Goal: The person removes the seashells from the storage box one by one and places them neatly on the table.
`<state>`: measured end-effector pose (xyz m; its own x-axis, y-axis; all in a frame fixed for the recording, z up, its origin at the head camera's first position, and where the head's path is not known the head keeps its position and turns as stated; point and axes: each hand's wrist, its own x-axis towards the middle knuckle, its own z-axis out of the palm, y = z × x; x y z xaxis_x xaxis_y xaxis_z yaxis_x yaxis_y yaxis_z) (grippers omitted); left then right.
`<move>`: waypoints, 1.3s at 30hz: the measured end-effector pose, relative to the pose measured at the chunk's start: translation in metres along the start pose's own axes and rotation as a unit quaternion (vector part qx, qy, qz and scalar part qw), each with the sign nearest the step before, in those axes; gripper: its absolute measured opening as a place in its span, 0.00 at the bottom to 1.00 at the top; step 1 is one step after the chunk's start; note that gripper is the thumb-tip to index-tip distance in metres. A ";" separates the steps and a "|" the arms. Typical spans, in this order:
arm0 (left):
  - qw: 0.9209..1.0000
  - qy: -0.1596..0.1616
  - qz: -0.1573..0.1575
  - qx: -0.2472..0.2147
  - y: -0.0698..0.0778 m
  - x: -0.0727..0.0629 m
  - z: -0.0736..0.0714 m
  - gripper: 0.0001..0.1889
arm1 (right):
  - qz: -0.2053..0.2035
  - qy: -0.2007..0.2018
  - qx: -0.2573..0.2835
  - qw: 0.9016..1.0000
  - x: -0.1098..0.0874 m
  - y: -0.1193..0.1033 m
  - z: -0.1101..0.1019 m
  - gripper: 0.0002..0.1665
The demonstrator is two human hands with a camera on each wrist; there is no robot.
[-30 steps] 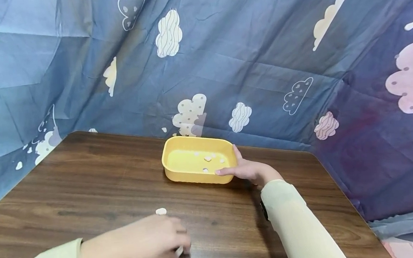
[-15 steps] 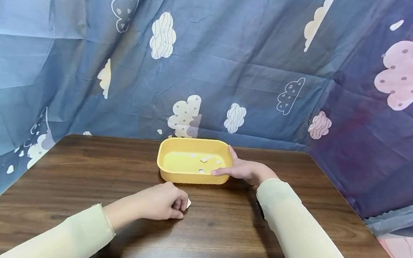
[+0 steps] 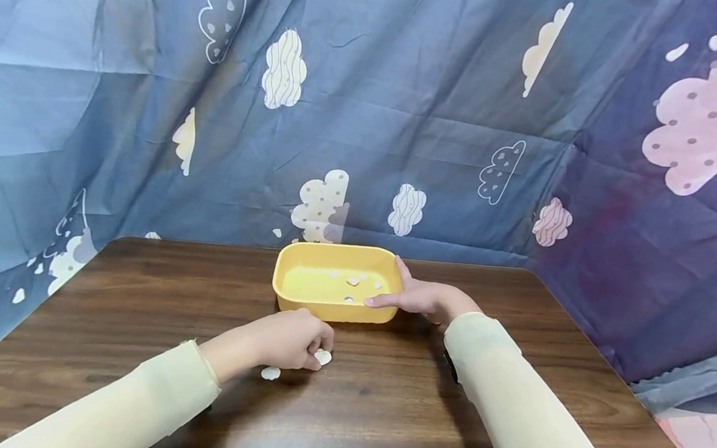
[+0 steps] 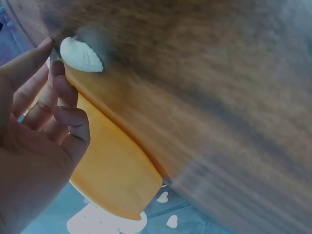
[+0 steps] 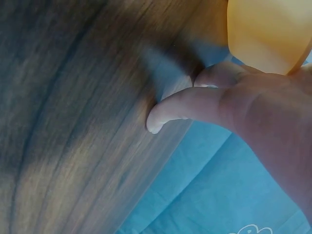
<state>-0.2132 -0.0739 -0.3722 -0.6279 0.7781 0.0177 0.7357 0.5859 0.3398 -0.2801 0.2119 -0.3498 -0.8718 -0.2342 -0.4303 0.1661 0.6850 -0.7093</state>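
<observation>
White shell (image 3: 323, 357) is pinched in fingertips of left hand (image 3: 287, 341); yellow box (image 3: 342, 313) is clamped by fingers of right hand (image 3: 426, 298). Shell could be dropped if only edge-gripped.

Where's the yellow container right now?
In the head view, the yellow container sits mid-frame, far back on the table, right hand touching its right end.

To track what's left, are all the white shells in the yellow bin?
No, one white shell lies on the table outside the bin.
</observation>
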 end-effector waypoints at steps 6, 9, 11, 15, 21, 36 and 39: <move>0.996 0.034 0.012 0.082 -0.004 -0.001 -0.004 0.11 | -0.001 -0.001 0.004 1.000 0.000 -0.002 -0.001 0.84; 0.987 0.046 0.025 0.149 -0.005 -0.006 0.001 0.13 | -0.001 -0.002 0.000 1.000 0.001 -0.001 0.004 0.84; 0.978 0.053 0.048 0.196 -0.004 -0.011 0.006 0.14 | 0.001 -0.006 -0.002 1.000 0.002 0.001 0.008 0.84; 0.960 0.048 0.092 0.259 0.000 -0.022 0.013 0.12 | 0.008 -0.008 -0.002 1.000 0.002 0.007 0.015 0.84; 0.990 -0.022 0.051 0.130 0.000 -0.030 0.011 0.09 | 0.004 -0.007 -0.001 1.000 0.000 0.015 0.020 0.84; 0.999 -0.011 -0.034 -0.005 -0.006 -0.027 -0.003 0.09 | 0.001 -0.012 -0.017 1.000 -0.002 0.004 -0.001 0.85; 0.999 -0.006 -0.034 0.002 -0.006 -0.028 -0.004 0.10 | -0.001 -0.008 -0.020 1.000 -0.001 0.002 -0.003 0.85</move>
<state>-0.2009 -0.1004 -0.3705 -0.6728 0.7396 -0.0171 0.6928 0.6380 0.3361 -0.2804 0.2157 -0.3491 -0.8647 -0.2457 -0.4380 0.1458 0.7118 -0.6871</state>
